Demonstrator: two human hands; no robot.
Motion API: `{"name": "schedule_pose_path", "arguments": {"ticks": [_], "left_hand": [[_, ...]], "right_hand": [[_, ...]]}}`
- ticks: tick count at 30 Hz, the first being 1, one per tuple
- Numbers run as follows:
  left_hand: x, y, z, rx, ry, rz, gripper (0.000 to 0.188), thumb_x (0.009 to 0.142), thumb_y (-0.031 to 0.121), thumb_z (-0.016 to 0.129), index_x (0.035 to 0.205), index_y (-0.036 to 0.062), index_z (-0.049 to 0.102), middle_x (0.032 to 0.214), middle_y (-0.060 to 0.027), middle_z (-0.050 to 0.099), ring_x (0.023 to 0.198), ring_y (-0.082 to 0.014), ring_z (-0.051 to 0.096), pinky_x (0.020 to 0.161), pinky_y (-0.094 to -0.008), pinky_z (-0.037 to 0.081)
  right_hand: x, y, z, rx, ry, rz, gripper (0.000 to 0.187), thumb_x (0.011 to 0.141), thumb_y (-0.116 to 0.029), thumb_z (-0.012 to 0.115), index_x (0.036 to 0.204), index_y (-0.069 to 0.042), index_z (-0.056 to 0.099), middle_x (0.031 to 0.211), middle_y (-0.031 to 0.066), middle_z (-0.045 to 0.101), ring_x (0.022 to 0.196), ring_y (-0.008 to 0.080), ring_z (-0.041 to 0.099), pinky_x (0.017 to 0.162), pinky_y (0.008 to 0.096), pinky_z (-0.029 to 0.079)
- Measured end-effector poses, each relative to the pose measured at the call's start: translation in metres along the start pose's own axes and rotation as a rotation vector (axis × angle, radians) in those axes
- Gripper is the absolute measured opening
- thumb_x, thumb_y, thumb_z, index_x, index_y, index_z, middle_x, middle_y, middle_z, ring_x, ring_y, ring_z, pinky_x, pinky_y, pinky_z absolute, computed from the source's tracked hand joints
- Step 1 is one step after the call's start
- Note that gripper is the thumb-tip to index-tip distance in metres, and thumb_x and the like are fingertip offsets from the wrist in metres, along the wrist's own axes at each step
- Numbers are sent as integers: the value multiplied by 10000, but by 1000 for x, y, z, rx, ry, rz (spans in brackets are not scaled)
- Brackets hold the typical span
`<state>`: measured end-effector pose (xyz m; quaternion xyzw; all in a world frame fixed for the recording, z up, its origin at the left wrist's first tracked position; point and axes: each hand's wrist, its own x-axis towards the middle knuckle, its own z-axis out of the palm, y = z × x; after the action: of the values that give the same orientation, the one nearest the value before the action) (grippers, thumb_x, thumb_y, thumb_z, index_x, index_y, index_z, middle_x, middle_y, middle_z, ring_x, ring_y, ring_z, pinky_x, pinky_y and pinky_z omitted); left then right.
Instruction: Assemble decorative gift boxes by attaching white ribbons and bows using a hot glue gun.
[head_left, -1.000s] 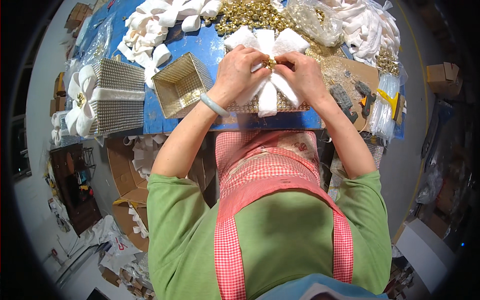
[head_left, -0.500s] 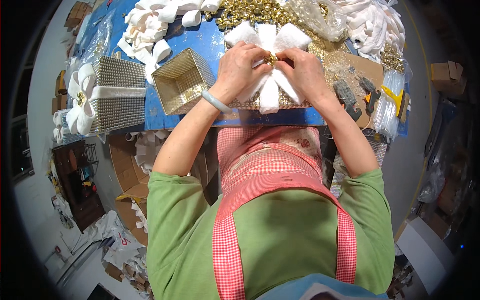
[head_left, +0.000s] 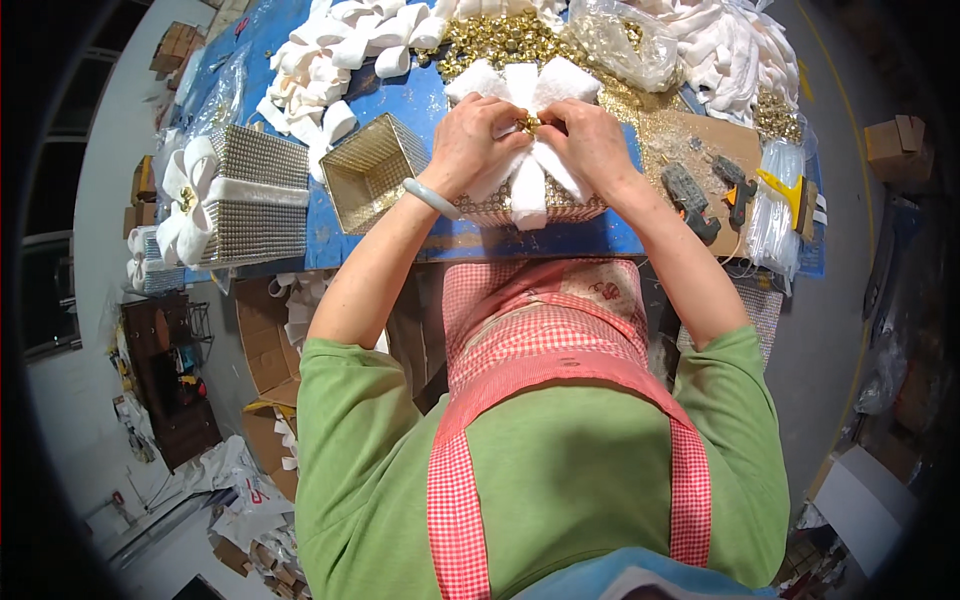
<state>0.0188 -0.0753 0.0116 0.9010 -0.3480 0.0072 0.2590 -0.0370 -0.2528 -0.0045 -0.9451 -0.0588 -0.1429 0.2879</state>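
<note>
A fluffy white bow (head_left: 528, 188) lies across a glittery, stud-covered box (head_left: 480, 212) in front of me. At the bow's centre, my left hand (head_left: 474, 140) and my right hand (head_left: 585, 145) meet with closed fingertips. Between them they pinch a small shiny gold bell (head_left: 529, 124), partly covered by the fingers. Both forearms reach over the table's near edge. Just left of my hands is an open gold studded box (head_left: 372, 172), tilted with its hollow inside facing me.
A silver studded box (head_left: 258, 195) with a white bow stands at the left. White bows (head_left: 318, 62) and gold bells (head_left: 500, 40) are heaped at the back. Glue guns (head_left: 688, 200) rest on cardboard at the right, beside a yellow-handled scraper (head_left: 785, 190) and clear glue sticks (head_left: 775, 225).
The whole view has shifted slightly. Both hands stay at the bow's centre with the gold bell pinched between them, their fingers only slightly rearranged.
</note>
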Motion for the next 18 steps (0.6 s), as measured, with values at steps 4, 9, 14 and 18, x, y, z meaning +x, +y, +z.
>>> {"name": "schedule_pose_path", "arguments": {"ticks": [4,9,14,18], "left_hand": [[1,3,-3,1,-5,14,302,731,278,731,988,123,703,930,-45,669,886,-244,582,773,-357,493],[-1,2,-7,28,38,35,333,731,273,731,1024,121,688,936,-55,674,908,-238,587,806,-350,488],[-9,-3,-11,-121,106,2,328,760,293,704,1038,120,683,952,-64,685,917,-231,590,800,-353,492],[-14,-12,-23,-156,179,-22,226,790,224,688,994,126,700,892,-54,685,822,-214,630,710,-335,514]], "right_hand": [[1,0,-3,-2,-14,17,182,793,-207,670,903,-64,691,861,116,670,818,284,653,739,386,516],[1,-6,-25,134,-37,75,247,790,-238,685,974,-75,704,829,113,679,759,251,657,726,357,515],[-18,0,-54,389,129,178,208,812,-171,666,990,-71,709,851,79,697,708,154,643,664,280,502],[-30,5,-61,378,98,310,193,835,-126,655,1002,-41,703,905,50,693,747,103,611,690,250,477]]}}
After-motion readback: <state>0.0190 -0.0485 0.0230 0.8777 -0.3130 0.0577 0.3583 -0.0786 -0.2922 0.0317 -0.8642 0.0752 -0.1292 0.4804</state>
